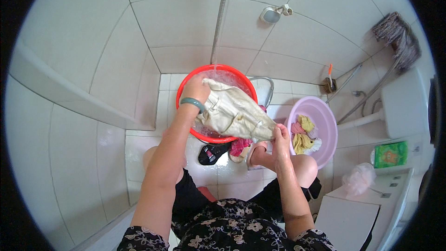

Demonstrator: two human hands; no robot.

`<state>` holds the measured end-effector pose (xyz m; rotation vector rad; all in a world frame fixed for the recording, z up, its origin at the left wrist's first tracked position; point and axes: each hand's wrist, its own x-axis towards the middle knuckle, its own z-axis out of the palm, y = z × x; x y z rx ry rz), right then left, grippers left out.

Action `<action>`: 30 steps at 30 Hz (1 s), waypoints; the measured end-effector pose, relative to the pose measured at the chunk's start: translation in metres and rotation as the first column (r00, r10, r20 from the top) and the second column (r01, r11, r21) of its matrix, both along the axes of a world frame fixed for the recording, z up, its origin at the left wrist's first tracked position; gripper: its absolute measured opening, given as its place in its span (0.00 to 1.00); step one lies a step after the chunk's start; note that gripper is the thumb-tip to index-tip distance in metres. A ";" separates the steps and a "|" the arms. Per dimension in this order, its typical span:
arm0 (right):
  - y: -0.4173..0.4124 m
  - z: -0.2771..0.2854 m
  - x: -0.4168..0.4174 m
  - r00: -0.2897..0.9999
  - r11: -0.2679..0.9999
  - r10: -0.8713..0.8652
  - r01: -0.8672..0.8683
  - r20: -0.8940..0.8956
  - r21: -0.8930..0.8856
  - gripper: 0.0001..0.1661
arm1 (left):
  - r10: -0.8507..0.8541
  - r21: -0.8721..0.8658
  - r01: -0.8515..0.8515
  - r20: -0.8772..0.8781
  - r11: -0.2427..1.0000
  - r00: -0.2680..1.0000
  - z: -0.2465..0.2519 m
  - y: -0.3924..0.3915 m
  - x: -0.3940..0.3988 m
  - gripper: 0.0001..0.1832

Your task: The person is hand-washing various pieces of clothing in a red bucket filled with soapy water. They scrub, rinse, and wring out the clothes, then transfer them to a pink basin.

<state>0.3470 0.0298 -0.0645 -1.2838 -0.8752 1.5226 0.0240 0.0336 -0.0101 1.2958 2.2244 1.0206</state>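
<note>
A wet cream-coloured garment point(237, 111) is stretched over a red plastic basin point(253, 89) of sudsy water. At its upper left end my left hand point(197, 90) grips the cloth; a green bangle is on that wrist. My right hand point(281, 137) holds the narrower lower right end, just past the basin's rim. Brownish stains mark the fabric. Water runs into the basin from above. On the tiles below the basin lie a black cloth item point(212, 153) and a bright pink cloth point(239, 146).
A lilac tub point(330, 129) with yellow, pink and white clothes stands at the right, near my knee. A metal hose point(271, 92) curves behind the red basin. The tiled wall rises close beyond. A toilet brush point(329, 80), a mop point(397, 36) and a white cabinet point(345, 223) are at the right.
</note>
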 end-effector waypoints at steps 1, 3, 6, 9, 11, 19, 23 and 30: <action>-0.005 0.008 -0.013 0.974 0.971 0.077 -0.121 0.212 0.206 0.29 | 0.050 0.151 -0.062 0.079 0.987 0.996 0.006 -0.004 -0.006 0.12; -0.016 0.023 -0.038 0.783 0.758 0.057 -0.438 0.620 0.483 0.40 | 0.034 0.184 -0.116 0.396 0.976 0.918 0.004 -0.004 -0.017 0.12; -0.020 0.038 -0.061 0.472 0.748 0.402 -0.664 0.785 0.016 0.44 | 0.003 0.225 -0.131 0.492 0.966 0.870 0.005 -0.011 -0.022 0.12; 0.026 0.024 -0.056 0.395 0.751 0.553 -0.618 0.734 -0.233 0.29 | 0.061 0.264 -0.211 0.482 0.941 0.874 -0.006 -0.015 -0.046 0.12; 0.051 0.028 -0.046 0.535 0.693 0.286 -0.689 0.795 0.214 0.13 | 0.043 0.279 -0.255 0.593 0.926 0.804 -0.005 -0.019 -0.050 0.12; 0.023 0.084 -0.147 0.545 0.419 0.311 -0.814 0.779 0.402 0.50 | -0.435 0.252 0.388 0.740 0.886 0.513 0.007 -0.032 0.023 0.14; 0.052 0.016 -0.155 0.088 0.356 0.411 -0.932 0.907 -0.071 0.36 | -0.369 -0.114 0.489 0.517 0.865 0.772 0.006 -0.037 0.010 0.21; 0.084 -0.063 -0.188 -0.080 0.428 0.314 -0.877 0.946 -0.216 0.26 | -0.251 -0.521 0.100 -0.228 0.848 0.941 -0.059 -0.035 0.011 0.27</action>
